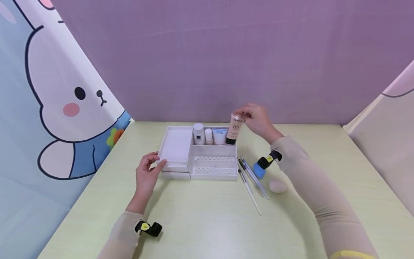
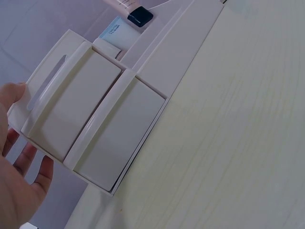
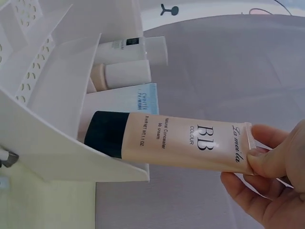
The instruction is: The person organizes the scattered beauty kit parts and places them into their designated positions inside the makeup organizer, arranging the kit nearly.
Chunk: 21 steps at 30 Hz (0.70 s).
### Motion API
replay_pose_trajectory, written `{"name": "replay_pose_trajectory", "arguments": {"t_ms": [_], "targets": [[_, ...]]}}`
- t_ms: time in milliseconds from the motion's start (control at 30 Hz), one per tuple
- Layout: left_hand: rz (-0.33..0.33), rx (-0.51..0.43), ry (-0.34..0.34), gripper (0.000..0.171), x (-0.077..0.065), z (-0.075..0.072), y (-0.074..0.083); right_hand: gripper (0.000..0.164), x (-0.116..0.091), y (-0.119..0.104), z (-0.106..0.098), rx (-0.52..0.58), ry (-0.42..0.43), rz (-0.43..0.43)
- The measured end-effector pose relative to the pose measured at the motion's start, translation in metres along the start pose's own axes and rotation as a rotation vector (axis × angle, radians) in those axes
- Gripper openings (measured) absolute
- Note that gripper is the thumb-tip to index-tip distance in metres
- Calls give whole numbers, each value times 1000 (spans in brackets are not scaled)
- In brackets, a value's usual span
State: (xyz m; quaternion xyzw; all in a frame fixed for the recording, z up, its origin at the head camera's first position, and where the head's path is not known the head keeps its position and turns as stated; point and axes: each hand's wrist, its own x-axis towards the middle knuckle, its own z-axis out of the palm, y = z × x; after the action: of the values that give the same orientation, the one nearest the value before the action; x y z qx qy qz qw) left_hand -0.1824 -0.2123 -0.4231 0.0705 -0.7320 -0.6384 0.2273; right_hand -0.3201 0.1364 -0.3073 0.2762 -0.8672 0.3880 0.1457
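Observation:
My right hand (image 1: 257, 119) pinches the crimped end of a BB cream tube (image 3: 186, 140), its black cap pointing down at the right end of the organizer's back compartment. The white cosmetics organizer (image 1: 213, 172) has two drawers on its left side. My left hand (image 1: 148, 174) holds the organizer's left front corner, thumb on the top edge and fingers along the side. In the back compartment stand a white-capped bottle (image 1: 198, 135), a small bottle with a white cap (image 1: 208, 136) and a blue-and-white tube (image 1: 220, 136). The perforated front racks hold nothing.
Several makeup brushes (image 1: 250, 187) lie on the table just right of the organizer. A blue sponge (image 1: 259, 171) and a pale egg-shaped sponge (image 1: 277, 186) lie beside them, below my right forearm. A purple backdrop (image 1: 226, 64) rises behind the table.

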Motion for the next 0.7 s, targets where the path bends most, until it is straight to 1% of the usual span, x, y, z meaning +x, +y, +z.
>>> {"name": "replay_pose_trajectory", "arguments": {"t_ms": [167, 367, 533, 700], "targets": [[-6, 0, 1, 25, 0, 0, 0, 26, -3, 1, 7, -47, 29, -80], [-7, -8, 2, 25, -1, -1, 0, 25, -6, 3, 17, -93, 14, -138], [-13, -5, -4, 26, -1, -1, 2, 27, -10, 5, 23, -100, -19, -132], [-17, -4, -7, 26, -1, -1, 2, 28, -14, 9, 28, -80, -46, -117]]}}
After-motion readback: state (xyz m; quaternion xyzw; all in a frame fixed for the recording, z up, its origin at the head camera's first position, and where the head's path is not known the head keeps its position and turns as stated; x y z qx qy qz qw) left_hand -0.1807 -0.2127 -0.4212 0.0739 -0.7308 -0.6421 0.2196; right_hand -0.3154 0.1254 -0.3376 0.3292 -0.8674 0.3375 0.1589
